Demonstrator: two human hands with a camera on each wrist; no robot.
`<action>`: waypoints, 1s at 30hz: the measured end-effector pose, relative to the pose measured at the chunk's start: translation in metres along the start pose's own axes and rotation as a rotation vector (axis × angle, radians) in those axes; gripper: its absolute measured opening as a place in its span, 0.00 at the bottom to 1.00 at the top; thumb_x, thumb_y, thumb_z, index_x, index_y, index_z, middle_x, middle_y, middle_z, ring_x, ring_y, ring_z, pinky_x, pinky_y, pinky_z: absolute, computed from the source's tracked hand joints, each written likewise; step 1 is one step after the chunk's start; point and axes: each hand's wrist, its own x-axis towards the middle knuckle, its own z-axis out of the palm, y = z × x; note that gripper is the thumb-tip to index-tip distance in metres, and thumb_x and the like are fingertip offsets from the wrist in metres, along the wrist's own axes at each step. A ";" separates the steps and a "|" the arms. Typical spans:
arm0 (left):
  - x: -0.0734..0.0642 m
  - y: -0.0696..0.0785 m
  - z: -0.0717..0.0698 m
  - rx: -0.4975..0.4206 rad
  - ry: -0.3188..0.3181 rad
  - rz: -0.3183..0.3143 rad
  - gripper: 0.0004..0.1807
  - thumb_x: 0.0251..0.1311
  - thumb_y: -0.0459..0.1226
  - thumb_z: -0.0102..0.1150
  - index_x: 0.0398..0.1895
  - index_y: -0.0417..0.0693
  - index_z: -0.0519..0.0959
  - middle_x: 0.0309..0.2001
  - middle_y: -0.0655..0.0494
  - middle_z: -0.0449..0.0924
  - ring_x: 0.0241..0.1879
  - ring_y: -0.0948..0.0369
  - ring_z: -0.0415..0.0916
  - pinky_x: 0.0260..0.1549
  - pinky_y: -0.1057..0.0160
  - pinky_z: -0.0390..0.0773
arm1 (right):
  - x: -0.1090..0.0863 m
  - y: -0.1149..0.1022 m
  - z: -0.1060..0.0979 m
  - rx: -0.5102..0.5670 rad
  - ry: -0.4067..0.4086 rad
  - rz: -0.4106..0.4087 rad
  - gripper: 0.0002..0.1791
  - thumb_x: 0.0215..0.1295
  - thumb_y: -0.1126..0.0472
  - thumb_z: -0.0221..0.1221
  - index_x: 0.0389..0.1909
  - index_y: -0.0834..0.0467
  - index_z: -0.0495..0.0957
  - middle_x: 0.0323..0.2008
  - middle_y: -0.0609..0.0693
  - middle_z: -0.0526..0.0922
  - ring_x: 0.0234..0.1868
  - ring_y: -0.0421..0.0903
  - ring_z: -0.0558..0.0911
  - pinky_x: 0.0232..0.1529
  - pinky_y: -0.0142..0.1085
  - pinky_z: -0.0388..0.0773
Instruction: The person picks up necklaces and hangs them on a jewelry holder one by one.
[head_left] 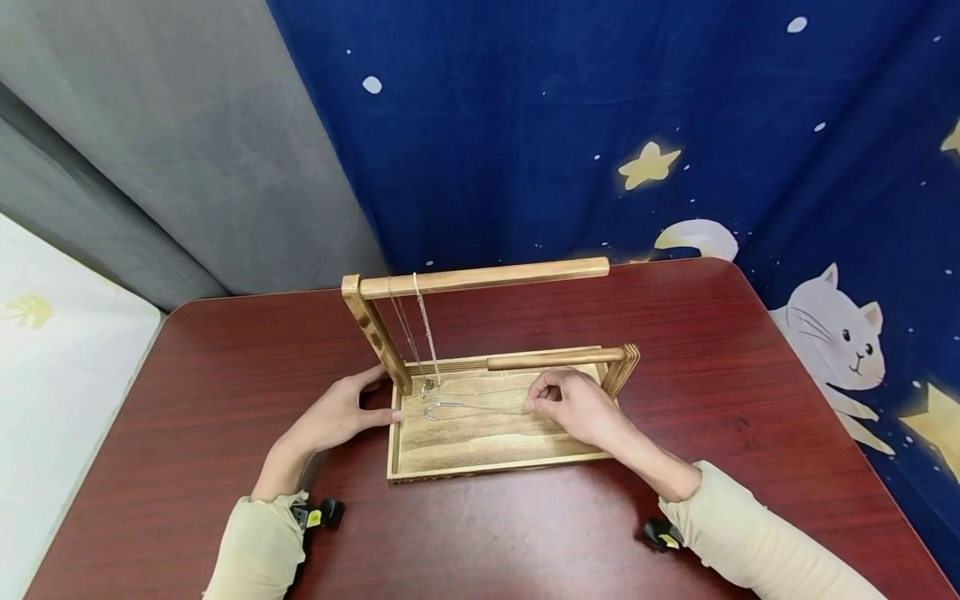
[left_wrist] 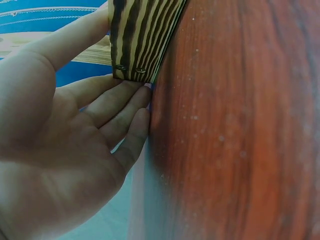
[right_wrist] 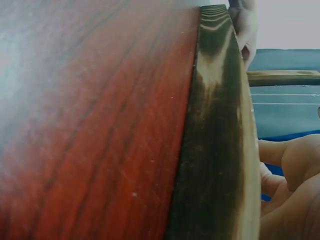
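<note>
My right hand (head_left: 573, 408) pinches one end of a thin silver necklace (head_left: 480, 409) between thumb and fingertips, over the wooden tray (head_left: 480, 450). The necklace stretches leftward from the fingertips and ends in a loop on the tray's left half. At the tray's left end, my left hand (head_left: 341, 414) rests with the thumb on the rim and the other fingers farther back by the post. The left wrist view shows those long, nearly straight fingers (left_wrist: 115, 102) against the striped end of the wood. Two more necklaces (head_left: 427, 325) hang from the taller bar, their lower ends reaching the tray.
The taller bar (head_left: 487, 277) runs right from a post (head_left: 382, 337) at the tray's left. A lower bar (head_left: 555, 359) extends left from a short post (head_left: 621, 371) on the right. Red-brown table (head_left: 750, 400) surrounds the tray, with a blue curtain (head_left: 510, 125) behind.
</note>
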 end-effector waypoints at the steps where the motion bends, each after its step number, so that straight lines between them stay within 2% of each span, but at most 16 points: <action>1: 0.000 0.000 0.000 0.003 0.001 -0.003 0.47 0.57 0.47 0.72 0.73 0.35 0.61 0.66 0.38 0.70 0.67 0.44 0.66 0.62 0.42 0.67 | 0.000 -0.001 -0.001 0.005 0.003 0.000 0.05 0.62 0.59 0.68 0.29 0.49 0.82 0.28 0.39 0.79 0.31 0.37 0.76 0.35 0.32 0.74; 6: -0.001 0.000 -0.001 0.015 0.002 -0.010 0.47 0.57 0.48 0.71 0.73 0.34 0.61 0.66 0.37 0.70 0.67 0.43 0.66 0.62 0.42 0.67 | -0.001 -0.003 -0.004 0.018 -0.009 0.016 0.04 0.63 0.58 0.67 0.30 0.48 0.82 0.29 0.38 0.80 0.33 0.38 0.77 0.36 0.33 0.74; 13: 0.000 0.000 0.000 -0.001 0.004 0.013 0.46 0.57 0.46 0.72 0.73 0.34 0.62 0.64 0.39 0.73 0.64 0.44 0.69 0.61 0.42 0.68 | -0.002 -0.004 -0.007 0.034 -0.047 0.036 0.03 0.67 0.57 0.64 0.33 0.47 0.81 0.29 0.40 0.81 0.32 0.37 0.77 0.35 0.33 0.74; 19: 0.001 0.001 0.000 -0.021 0.001 0.015 0.46 0.57 0.45 0.72 0.74 0.36 0.61 0.65 0.40 0.72 0.64 0.44 0.68 0.61 0.42 0.68 | -0.003 -0.007 -0.009 0.110 -0.084 0.026 0.04 0.69 0.59 0.62 0.33 0.50 0.79 0.29 0.44 0.83 0.31 0.42 0.81 0.33 0.33 0.76; 21: 0.001 0.001 0.000 -0.025 0.000 0.019 0.46 0.58 0.45 0.72 0.74 0.36 0.61 0.65 0.40 0.71 0.65 0.44 0.68 0.62 0.42 0.68 | -0.003 -0.008 -0.009 0.151 -0.101 0.012 0.04 0.70 0.60 0.61 0.34 0.52 0.78 0.29 0.44 0.84 0.32 0.44 0.82 0.34 0.33 0.77; 24: 0.001 0.000 0.000 -0.027 0.002 0.026 0.46 0.58 0.45 0.72 0.74 0.37 0.61 0.66 0.40 0.71 0.65 0.44 0.68 0.62 0.42 0.68 | -0.005 -0.010 -0.010 0.269 -0.150 -0.009 0.03 0.71 0.62 0.58 0.37 0.57 0.77 0.29 0.47 0.84 0.33 0.46 0.84 0.38 0.35 0.81; 28: 0.001 0.001 0.000 -0.025 0.005 0.024 0.47 0.57 0.45 0.72 0.75 0.37 0.59 0.67 0.40 0.69 0.65 0.43 0.68 0.62 0.42 0.67 | -0.008 -0.016 -0.013 0.447 -0.217 -0.009 0.06 0.72 0.64 0.56 0.41 0.65 0.75 0.30 0.52 0.85 0.35 0.48 0.85 0.44 0.38 0.82; 30: 0.001 0.001 0.000 -0.021 0.007 0.017 0.47 0.57 0.45 0.72 0.75 0.37 0.59 0.67 0.40 0.69 0.65 0.44 0.68 0.62 0.42 0.67 | -0.009 -0.019 -0.014 0.501 -0.228 -0.002 0.07 0.73 0.64 0.56 0.41 0.66 0.74 0.30 0.53 0.86 0.36 0.49 0.86 0.46 0.38 0.81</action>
